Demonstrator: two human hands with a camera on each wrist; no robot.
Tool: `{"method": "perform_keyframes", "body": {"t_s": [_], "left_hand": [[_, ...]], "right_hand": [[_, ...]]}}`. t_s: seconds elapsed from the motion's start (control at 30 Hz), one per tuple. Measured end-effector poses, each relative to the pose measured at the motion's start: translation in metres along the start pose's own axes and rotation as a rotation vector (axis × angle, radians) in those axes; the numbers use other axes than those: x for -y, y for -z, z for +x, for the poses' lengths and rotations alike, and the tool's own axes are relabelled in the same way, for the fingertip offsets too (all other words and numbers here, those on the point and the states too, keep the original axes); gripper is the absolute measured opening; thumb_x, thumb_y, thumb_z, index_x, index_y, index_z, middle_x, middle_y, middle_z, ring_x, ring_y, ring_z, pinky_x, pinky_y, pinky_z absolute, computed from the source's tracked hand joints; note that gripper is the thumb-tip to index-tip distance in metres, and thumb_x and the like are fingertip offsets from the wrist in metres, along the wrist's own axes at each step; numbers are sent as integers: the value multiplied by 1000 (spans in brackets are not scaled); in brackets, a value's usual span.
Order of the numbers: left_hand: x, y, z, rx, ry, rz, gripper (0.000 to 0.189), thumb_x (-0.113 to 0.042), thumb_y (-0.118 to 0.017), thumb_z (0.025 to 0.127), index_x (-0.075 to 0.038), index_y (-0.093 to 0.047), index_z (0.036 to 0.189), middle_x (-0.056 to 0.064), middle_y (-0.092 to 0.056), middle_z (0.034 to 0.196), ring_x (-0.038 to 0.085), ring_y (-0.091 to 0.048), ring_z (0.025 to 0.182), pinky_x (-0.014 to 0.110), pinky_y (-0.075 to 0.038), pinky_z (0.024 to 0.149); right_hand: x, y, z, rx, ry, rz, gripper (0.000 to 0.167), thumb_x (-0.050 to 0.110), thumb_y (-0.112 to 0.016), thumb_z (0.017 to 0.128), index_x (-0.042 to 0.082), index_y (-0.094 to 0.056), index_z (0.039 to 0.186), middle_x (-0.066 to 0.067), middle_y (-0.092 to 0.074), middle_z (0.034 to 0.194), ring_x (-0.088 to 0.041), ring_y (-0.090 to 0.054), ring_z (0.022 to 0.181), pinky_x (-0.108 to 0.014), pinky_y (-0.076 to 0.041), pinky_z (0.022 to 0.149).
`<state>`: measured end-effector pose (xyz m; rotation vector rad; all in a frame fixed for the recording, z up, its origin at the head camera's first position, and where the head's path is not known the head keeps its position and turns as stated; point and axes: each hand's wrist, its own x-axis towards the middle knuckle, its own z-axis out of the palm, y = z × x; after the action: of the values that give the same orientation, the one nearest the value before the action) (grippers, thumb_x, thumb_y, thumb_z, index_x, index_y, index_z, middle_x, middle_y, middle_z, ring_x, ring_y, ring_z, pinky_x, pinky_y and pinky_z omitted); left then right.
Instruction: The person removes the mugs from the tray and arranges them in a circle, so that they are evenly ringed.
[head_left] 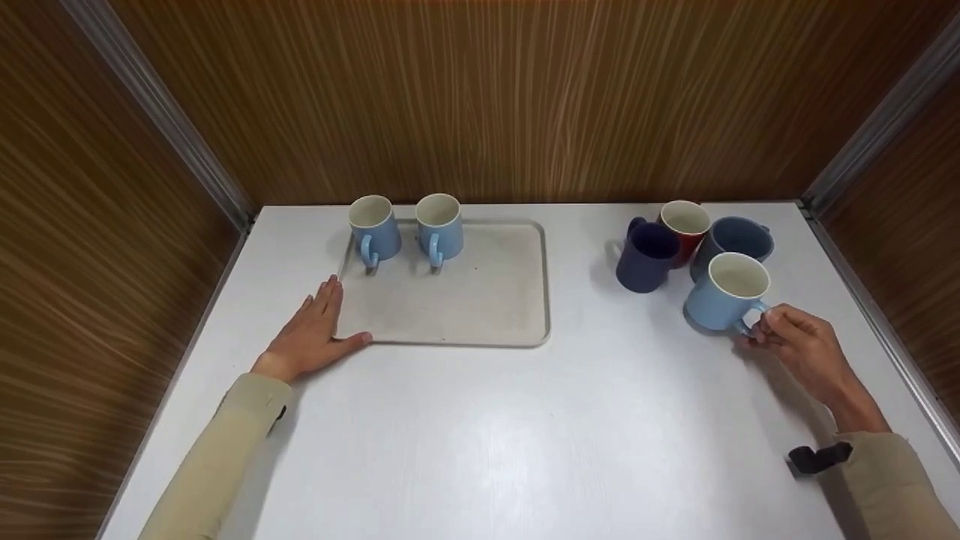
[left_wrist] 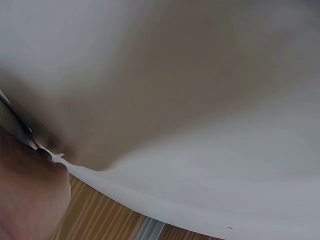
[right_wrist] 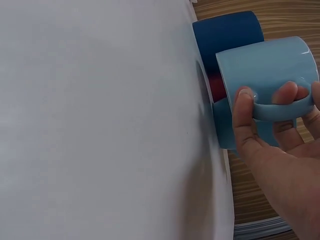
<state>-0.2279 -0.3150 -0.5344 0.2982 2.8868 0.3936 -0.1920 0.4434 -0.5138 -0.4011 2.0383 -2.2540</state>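
My right hand (head_left: 806, 349) grips the handle of a light blue mug (head_left: 716, 304) with a cream inside. In the right wrist view the fingers curl through and around that handle. The mug is upright, in front of the other mugs on the right. My left hand (head_left: 311, 334) lies with straight, spread fingers at the left front corner of a beige tray (head_left: 480, 307), touching its edge. Two more light blue mugs stand at the tray's back left: one mug (head_left: 385, 236) near the corner, another mug (head_left: 448, 238) beside it, handles toward me.
On the right stand a dark navy mug (head_left: 641, 266), a red mug (head_left: 688, 247) with a cream inside and a grey-blue mug (head_left: 739, 234), close together. The white table (head_left: 487, 435) is bounded by a wood-grain back panel (head_left: 480, 97) and side panels.
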Motion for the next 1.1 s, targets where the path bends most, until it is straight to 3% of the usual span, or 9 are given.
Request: {"method": "perform_keyframes", "body": {"t_s": [0.17,1.1], "left_hand": [[0,0,1,-9,-22,5,124,-89,-42,95,0,3,170,16,8,180,35,2,168,54,-5,137],[0,0,1,-10,-20,-6,125,-89,-41,94,-1,2,170,15,9,180,35,3,168,54,-4,137]], "right_hand": [[-1,2,-1,2,-13,10,25,5,-44,115,-13,-57,104,-6,-63,93,-18,-73,91,-29,-64,91],[-7,20,-13,2,-58,-120,26,11,-46,115,-11,-58,108,-3,-63,94,-16,-79,97,-21,-62,93]]}}
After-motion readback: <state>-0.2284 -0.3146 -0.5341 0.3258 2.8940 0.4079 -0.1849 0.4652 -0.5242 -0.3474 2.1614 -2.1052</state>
